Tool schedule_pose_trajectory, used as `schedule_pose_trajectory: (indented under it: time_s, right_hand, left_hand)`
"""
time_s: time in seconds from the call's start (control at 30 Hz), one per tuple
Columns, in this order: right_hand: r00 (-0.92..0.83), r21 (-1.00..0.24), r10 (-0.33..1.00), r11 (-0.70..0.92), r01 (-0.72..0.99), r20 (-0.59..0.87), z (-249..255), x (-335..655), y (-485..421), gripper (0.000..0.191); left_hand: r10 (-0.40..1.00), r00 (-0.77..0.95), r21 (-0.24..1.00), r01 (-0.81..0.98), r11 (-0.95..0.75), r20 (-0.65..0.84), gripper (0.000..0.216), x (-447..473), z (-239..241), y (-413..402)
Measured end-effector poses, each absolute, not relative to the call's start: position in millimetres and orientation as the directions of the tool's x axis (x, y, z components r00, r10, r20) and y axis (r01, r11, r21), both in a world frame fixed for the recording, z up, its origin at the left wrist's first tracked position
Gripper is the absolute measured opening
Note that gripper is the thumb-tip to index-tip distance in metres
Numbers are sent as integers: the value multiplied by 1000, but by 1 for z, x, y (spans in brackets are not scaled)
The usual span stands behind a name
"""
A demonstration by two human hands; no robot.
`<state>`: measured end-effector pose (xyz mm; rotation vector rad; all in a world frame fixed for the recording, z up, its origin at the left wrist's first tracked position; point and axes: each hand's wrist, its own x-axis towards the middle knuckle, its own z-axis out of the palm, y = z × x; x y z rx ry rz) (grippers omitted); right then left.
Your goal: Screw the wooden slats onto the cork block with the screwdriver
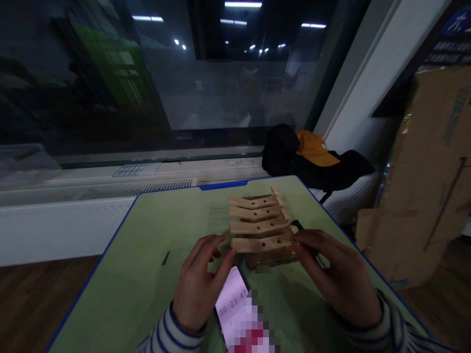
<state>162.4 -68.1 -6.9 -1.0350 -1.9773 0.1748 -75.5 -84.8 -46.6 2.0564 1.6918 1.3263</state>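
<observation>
Several pale wooden slats, each with two dark holes, lie in a row on a brown block [274, 258] that looks like taped cardboard. My left hand [200, 274] has its thumb and fingertips around the left end of the nearest wooden slat [253, 244]. At that slat's right end, my right hand [336, 274] pinches a small metal piece [298, 242], perhaps a bolt. Another wooden strip [280, 202] runs along the slats' right ends. A black, thin tool [296, 224] lies partly hidden behind my right hand.
On the green table [147, 299] with blue edging, a phone [231, 289] showing a timer lies between my forearms. A small dark stick [166, 258] is at the left. Black cloth and an orange cap [316, 148] sit on the sill; cardboard [423, 186] stands at the right.
</observation>
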Motion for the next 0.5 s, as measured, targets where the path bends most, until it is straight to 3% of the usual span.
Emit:
schedule_pose_trajectory:
  time_s: [0.13,0.3,0.5]
  right_hand:
    - [-288,-457,743,619,639,604,-1,152,-60,22]
    - [-452,-315,697,680,662,556,2,145,-48,18]
    - [-506,-251,707,673,696,494,-3,144,-43,19]
  left_hand:
    - [872,-32,634,700,-329,488,28,-74,-54,-87]
    - [873,-26,626,708,-328,488,33,-73,-62,-87]
    - [890,-13,637,703,-316,455,33,-71,-70,-90]
